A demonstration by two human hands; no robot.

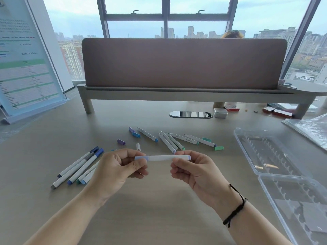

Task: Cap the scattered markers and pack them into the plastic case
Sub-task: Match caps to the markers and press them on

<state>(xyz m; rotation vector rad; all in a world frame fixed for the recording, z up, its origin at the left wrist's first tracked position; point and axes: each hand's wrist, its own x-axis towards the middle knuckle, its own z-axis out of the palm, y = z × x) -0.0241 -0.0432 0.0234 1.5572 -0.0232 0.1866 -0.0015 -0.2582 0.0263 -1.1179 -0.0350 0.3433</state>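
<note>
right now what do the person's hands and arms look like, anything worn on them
Both forearms are bare, with no sleeves in view. The left hand wears nothing visible: no ring, watch or glove. The right hand is also bare, but its wrist carries a thin black cord bracelet, knotted, with a short loose end hanging from it.

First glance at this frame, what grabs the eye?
Both hands, left hand and right hand, pinch a capped lavender marker level at centre. Beyond it, uncapped markers and loose caps lie scattered on the desk. The clear plastic case lies open at right, with no markers in it.
</note>
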